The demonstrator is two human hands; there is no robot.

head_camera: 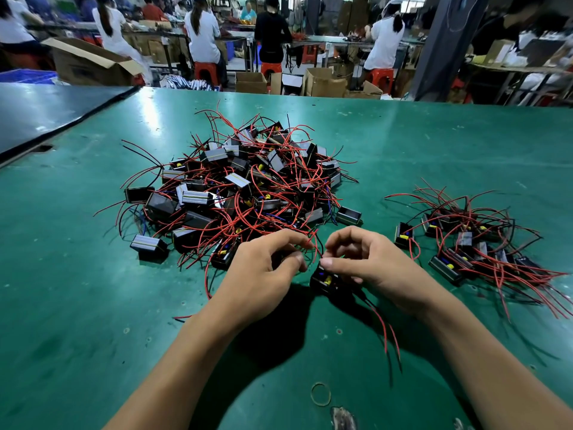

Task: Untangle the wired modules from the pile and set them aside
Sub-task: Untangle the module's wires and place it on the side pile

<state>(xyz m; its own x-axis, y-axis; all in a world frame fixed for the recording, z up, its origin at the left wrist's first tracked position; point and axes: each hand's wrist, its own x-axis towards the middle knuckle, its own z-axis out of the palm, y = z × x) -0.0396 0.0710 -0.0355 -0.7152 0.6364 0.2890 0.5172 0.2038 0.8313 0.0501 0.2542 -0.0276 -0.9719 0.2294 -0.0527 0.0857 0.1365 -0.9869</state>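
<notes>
A big tangled pile of small black box modules with red and black wires lies in the middle of the green table. A smaller group of separated modules lies to the right. At the pile's near edge my right hand pinches a black module with yellow and blue parts inside; its red and black wires trail toward me. My left hand has its fingers curled around red wires and a dark part beside that module.
A rubber band lies on the table near me. A darker table adjoins at the far left. Beyond the table's far edge stand cardboard boxes, red stools, and several people at other benches.
</notes>
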